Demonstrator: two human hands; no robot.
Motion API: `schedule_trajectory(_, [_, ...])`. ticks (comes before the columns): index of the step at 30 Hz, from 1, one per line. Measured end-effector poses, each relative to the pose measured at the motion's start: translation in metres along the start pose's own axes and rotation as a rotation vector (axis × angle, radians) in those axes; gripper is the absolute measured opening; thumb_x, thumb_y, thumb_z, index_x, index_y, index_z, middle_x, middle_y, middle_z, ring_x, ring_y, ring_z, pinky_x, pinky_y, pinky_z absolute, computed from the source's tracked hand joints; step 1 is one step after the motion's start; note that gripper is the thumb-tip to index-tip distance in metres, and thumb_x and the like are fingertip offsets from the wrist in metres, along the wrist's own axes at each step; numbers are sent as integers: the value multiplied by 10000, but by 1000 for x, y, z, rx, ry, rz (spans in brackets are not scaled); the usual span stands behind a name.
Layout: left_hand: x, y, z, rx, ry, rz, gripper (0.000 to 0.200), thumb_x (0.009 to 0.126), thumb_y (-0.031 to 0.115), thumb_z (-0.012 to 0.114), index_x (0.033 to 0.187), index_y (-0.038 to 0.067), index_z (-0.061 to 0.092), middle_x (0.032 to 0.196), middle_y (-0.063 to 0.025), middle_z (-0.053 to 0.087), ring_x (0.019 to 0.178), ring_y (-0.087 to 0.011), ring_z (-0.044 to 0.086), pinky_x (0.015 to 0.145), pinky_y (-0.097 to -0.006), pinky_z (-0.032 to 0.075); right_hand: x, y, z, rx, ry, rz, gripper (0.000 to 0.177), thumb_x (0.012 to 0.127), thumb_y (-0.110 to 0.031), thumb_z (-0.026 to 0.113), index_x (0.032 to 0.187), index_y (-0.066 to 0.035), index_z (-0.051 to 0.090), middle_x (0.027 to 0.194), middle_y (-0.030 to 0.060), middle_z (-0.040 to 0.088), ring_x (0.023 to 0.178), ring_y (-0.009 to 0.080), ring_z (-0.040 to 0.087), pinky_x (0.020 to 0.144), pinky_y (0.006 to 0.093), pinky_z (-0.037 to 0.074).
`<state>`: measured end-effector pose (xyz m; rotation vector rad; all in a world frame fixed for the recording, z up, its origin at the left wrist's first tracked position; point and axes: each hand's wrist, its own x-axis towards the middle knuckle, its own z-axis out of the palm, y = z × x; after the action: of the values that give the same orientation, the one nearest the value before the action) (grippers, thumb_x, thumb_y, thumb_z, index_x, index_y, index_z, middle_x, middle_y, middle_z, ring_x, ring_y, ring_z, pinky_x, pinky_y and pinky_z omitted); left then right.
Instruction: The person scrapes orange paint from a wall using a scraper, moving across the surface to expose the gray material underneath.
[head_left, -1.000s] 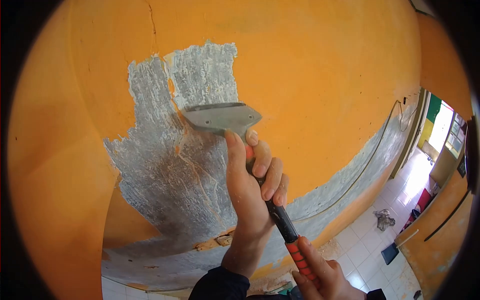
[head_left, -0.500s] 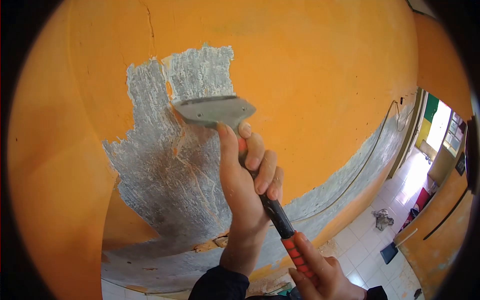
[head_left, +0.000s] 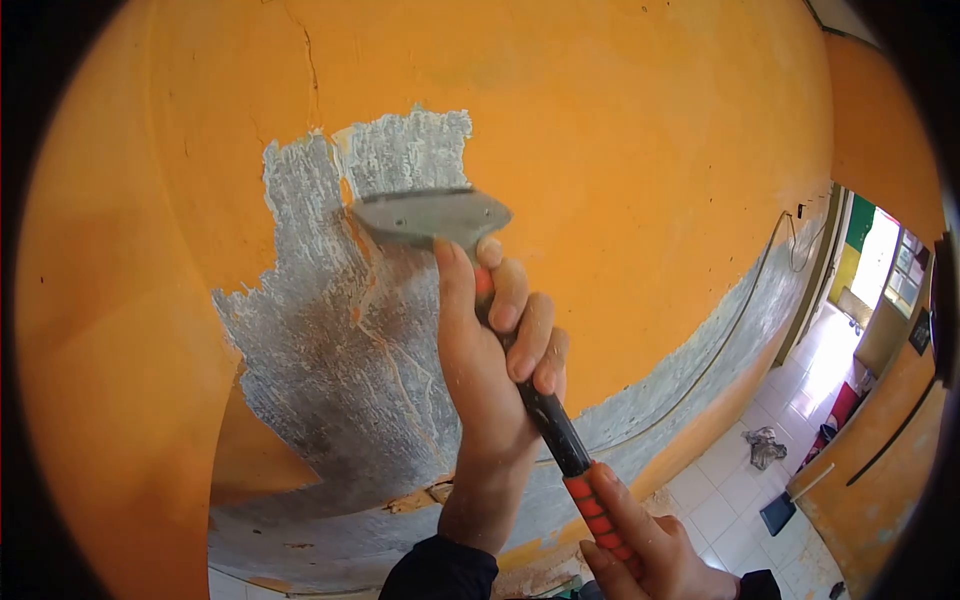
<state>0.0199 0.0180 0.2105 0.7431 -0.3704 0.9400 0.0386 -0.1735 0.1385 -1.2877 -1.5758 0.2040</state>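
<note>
A long-handled wall scraper [head_left: 432, 216] has its wide grey head up against the wall, near the lower part of a bare strip. My left hand [head_left: 490, 370] is wrapped round the black shaft just below the head, thumb stretched up along it. Lower down, my right hand [head_left: 655, 550] grips the red-and-black handle [head_left: 598, 515]. Orange paint [head_left: 640, 220] covers much of the wall. Around and below the scraper head, a rough grey stripped patch [head_left: 330, 330] shows ragged paint edges and a crack.
A thin cable [head_left: 735, 330] runs along the wall's lower grey band. On the tiled floor to the right are a crumpled bag [head_left: 765, 447] and a dustpan [head_left: 777, 513]. A bright doorway [head_left: 868, 265] stands at far right.
The wall appears slightly lower in view, while both hands keep their grip. The scraper head sits nearer the top edge of the stripped patch than before.
</note>
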Motion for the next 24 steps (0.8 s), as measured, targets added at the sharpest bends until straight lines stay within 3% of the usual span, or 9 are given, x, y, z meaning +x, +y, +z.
schedule_trajectory(6, [4,2,6,64,47,24,348,1003,472,339,945,146,445,625,53,328,352,-39,260,288,-190,283,2,6,-1,32,-54,140,608,887,64,440,1440,78,188,1389,274,422,1293,348,437,1023,332,376])
schedule_trajectory(8, [-1,1,6,78,54,15,344,1004,468,342,945,146,445,626,53,326,355,-38,254,293,-191,285,2,2,-3,-3,12,-15,605,889,65,435,1440,79,186,1387,272,426,1299,338,432,1024,327,372])
schedule_trajectory(13, [-3,-3,1,11,36,-27,341,1003,467,345,945,146,443,625,56,332,353,-35,258,280,-186,279,-1,0,0,47,-6,33,609,888,65,434,1443,76,184,1392,269,422,1297,326,437,1017,322,379])
schedule_trajectory(15, [-2,-3,5,-1,46,20,298,1011,392,387,930,119,474,625,56,323,353,-19,269,268,-158,291,-3,0,1,57,0,22,611,887,65,436,1444,73,184,1395,266,419,1293,323,442,1014,321,384])
schedule_trajectory(21, [8,3,11,87,48,22,339,1004,464,347,940,144,438,626,53,331,357,-34,265,282,-185,286,3,2,0,19,-26,105,604,891,55,434,1442,74,186,1399,263,415,1287,326,450,1009,320,391])
schedule_trajectory(24, [0,1,4,58,43,-13,341,1002,466,353,941,142,438,629,51,330,362,-34,261,289,-183,288,5,1,-1,0,16,0,602,891,49,435,1440,75,189,1399,270,410,1286,342,446,1012,322,389])
